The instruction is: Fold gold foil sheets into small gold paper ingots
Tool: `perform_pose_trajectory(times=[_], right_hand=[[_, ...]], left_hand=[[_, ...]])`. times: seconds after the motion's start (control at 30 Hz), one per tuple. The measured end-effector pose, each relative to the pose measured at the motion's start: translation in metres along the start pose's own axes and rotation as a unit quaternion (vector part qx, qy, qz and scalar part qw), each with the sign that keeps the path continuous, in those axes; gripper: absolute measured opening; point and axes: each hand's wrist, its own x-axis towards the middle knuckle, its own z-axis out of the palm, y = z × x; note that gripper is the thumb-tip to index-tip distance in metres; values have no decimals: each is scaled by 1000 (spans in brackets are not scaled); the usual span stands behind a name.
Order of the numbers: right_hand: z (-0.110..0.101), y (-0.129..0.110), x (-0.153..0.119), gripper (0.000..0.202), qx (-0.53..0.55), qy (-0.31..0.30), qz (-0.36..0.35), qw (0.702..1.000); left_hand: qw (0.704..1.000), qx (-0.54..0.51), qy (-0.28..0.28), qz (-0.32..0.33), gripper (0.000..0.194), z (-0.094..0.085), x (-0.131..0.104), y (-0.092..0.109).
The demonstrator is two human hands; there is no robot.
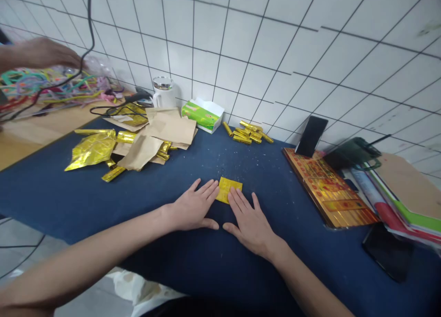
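Observation:
A small square of gold foil paper lies flat on the dark blue tablecloth in front of me. My left hand rests palm down, its fingertips at the square's left edge. On the other side, my right hand lies flat with its fingertips on the square's right part. The fingers of both hands are stretched out and grip nothing. Beyond them, near the wall, sits a small pile of rolled gold foil tubes.
Brown paper sheets and crumpled gold foil lie at left. Behind stand a white mug and a green tissue pack. At right are a phone, an orange-gold stack and books. Another person's hand hovers far left.

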Motion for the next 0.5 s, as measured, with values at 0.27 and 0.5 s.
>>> perform_pose_trajectory(times=[0.27, 0.5], right_hand=[[0, 0, 1, 73, 1, -2, 2, 1000], [1, 3, 1, 75, 15, 3, -5, 1000]], left_hand=[[998, 16, 42, 40, 92, -3, -8, 16], [999, -22, 27, 36, 90, 7, -11, 21]])
